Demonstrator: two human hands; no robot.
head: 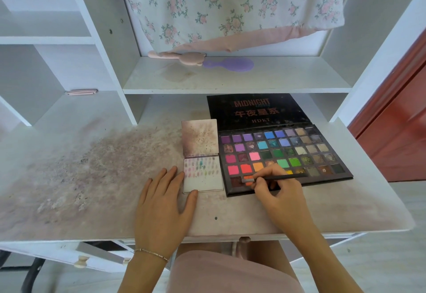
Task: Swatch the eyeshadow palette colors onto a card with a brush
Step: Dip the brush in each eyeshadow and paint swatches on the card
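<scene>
An open black eyeshadow palette (pixel 299 152) with several rows of coloured pans lies on the desk, its lid flat behind it. My right hand (pixel 276 186) grips a thin dark brush (pixel 283 177), whose tip rests on an orange pan (pixel 247 178) in the front row. Left of the palette lies a white card (pixel 204 183) with several rows of faint colour swatches across its top half. My left hand (pixel 164 202) lies flat on the desk, thumb tip pressing the card's front left corner.
A stained flap (pixel 200 137) stands hinged behind the card. The desk top (pixel 92 177) is smeared with pink powder on the left. On the shelf above lie a purple brush (pixel 232 64) and a pink bear-shaped tool (pixel 182 57). A floral cloth hangs behind.
</scene>
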